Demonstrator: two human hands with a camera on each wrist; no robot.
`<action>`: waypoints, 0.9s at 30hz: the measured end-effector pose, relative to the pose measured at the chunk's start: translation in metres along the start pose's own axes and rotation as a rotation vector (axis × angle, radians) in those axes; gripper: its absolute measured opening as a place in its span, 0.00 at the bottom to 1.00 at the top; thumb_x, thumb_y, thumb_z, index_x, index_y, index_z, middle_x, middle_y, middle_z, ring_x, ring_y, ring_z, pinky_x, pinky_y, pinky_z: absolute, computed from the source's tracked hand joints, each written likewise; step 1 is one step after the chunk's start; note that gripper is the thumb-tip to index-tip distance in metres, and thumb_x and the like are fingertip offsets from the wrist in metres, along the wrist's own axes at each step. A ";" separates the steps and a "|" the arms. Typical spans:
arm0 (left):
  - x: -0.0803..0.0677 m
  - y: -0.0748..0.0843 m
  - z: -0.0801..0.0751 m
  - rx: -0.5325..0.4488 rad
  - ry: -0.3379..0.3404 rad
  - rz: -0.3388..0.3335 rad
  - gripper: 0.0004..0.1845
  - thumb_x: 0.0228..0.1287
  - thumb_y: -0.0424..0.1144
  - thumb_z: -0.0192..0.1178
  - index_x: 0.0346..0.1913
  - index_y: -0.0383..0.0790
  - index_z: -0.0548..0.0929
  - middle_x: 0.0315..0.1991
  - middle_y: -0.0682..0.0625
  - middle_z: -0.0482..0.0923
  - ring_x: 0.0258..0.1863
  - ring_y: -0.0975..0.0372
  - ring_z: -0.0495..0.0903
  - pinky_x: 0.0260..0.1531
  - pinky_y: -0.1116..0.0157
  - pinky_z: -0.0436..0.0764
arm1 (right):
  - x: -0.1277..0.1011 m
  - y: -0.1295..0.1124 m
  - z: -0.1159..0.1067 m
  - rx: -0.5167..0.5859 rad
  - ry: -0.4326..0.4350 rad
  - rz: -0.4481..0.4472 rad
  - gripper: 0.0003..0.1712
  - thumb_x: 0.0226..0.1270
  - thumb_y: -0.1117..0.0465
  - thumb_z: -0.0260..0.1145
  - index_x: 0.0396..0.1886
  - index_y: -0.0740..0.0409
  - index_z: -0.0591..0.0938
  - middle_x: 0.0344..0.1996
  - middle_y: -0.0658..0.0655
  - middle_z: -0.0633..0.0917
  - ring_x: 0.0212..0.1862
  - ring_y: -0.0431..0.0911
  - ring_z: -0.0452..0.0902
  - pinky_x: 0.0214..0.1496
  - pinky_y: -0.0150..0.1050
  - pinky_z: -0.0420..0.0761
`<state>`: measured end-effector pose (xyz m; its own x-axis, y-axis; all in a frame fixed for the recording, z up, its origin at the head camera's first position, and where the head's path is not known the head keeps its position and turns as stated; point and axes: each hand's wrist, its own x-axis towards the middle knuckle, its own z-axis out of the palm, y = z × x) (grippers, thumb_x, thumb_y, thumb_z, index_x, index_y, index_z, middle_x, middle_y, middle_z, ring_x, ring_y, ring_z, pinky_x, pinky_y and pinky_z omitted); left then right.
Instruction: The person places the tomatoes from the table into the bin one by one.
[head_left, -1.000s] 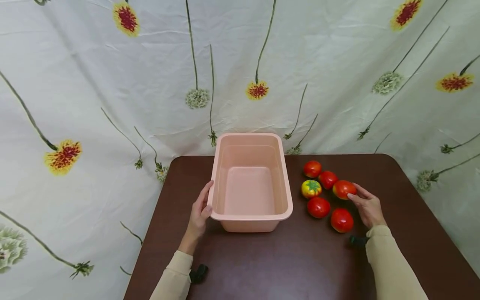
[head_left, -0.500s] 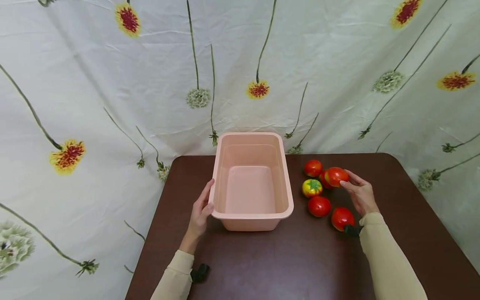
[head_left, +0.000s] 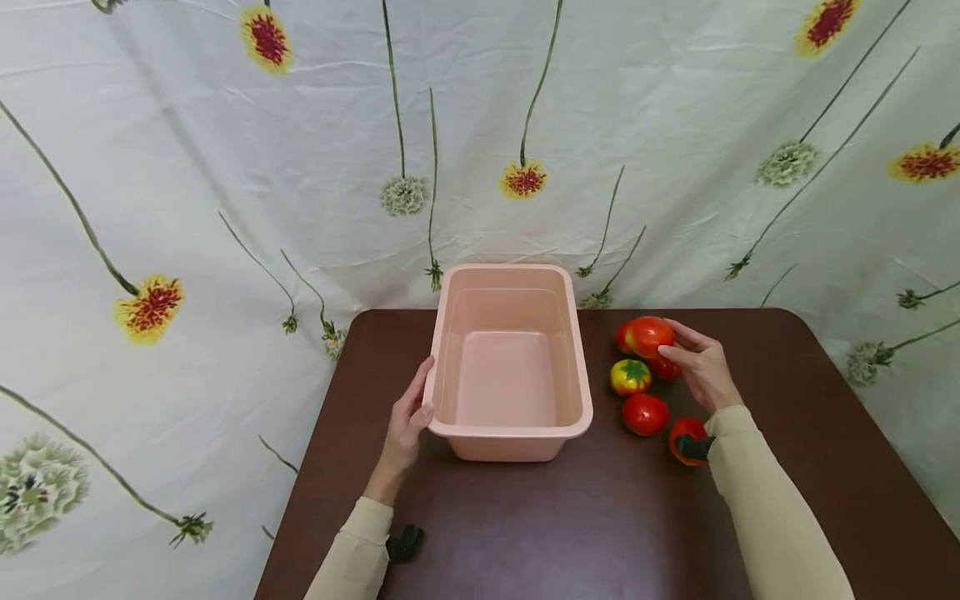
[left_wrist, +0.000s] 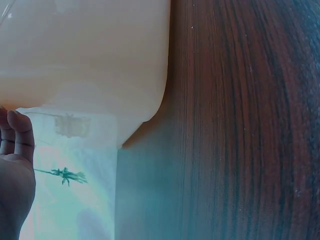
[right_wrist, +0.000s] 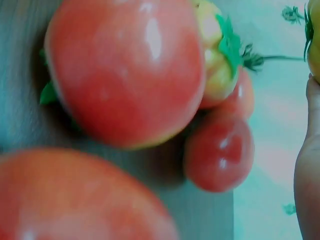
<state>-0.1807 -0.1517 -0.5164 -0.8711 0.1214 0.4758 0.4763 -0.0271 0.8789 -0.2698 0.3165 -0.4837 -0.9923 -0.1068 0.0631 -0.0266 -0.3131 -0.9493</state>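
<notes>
Right hand (head_left: 701, 367): fingers curled round a red tomato (head_left: 649, 336), held lifted above the table at 3 o'clock of the tub, over the loose fruit.
Left hand (head_left: 408, 421): fingers straight, flat against the pink tub's (head_left: 512, 429) outer wall at its 8 o'clock corner; gripping nothing.
Pink tub: upright, mid-table, nothing inside.
Loose on the brown table (head_left: 570, 525), right of tub: yellow-green tomato (head_left: 630, 377); red tomatoes, one at (head_left: 645, 414), others partly hidden.
</notes>
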 end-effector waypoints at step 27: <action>0.000 -0.002 -0.001 -0.026 -0.015 0.013 0.34 0.64 0.37 0.44 0.75 0.37 0.59 0.74 0.37 0.57 0.66 0.54 0.68 0.61 0.71 0.70 | 0.017 -0.015 0.059 0.059 -0.096 -0.088 0.28 0.59 0.78 0.63 0.59 0.59 0.81 0.47 0.48 0.87 0.48 0.40 0.84 0.50 0.31 0.81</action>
<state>-0.1814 -0.1523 -0.5183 -0.8631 0.1356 0.4864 0.4837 -0.0547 0.8735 -0.2787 0.2634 -0.4506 -0.9702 -0.1656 0.1769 -0.1027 -0.3801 -0.9192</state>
